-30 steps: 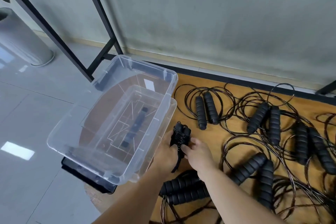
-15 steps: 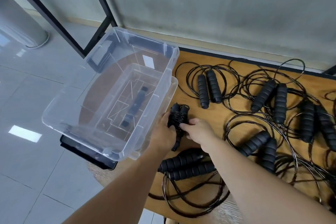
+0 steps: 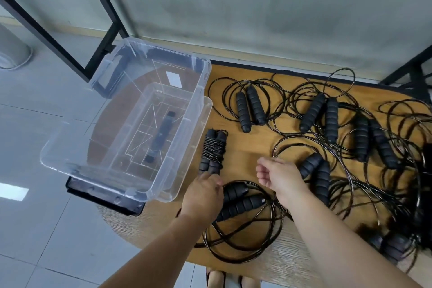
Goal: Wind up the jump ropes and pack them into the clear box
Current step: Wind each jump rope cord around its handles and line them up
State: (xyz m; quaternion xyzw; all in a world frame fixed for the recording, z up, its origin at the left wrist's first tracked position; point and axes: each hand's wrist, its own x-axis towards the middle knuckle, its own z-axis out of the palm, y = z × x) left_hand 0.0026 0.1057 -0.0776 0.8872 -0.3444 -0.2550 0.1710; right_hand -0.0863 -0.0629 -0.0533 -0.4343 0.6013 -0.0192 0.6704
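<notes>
A wound jump rope (image 3: pixel 212 150), its cord wrapped round both black foam handles, lies flat on the wooden table (image 3: pixel 247 145) just right of the clear box (image 3: pixel 198 64). The box holds no rope; a dark handle shows through its bottom. My left hand (image 3: pixel 203 192) reaches in from below, fingertips touching the near ends of the wound handles. My right hand (image 3: pixel 279 176) hovers right of it, fingers loosely curled and holding nothing. Several unwound ropes lie spread over the table, one (image 3: pixel 242 201) directly beneath my left hand, another (image 3: pixel 315 170) beside my right hand.
More loose ropes lie at the back (image 3: pixel 250 110) and to the right (image 3: pixel 374 140), their cords overlapping. The box overhangs the table's left edge above a black base (image 3: pixel 102 196). A black metal frame (image 3: pixel 98 54) stands behind. Feet (image 3: pixel 217 280) show at the near edge.
The wound rope, held upright between both hands before, now lies flat on the table. My right hand has let go and drawn away to the right; my left hand has slid to its near end.
</notes>
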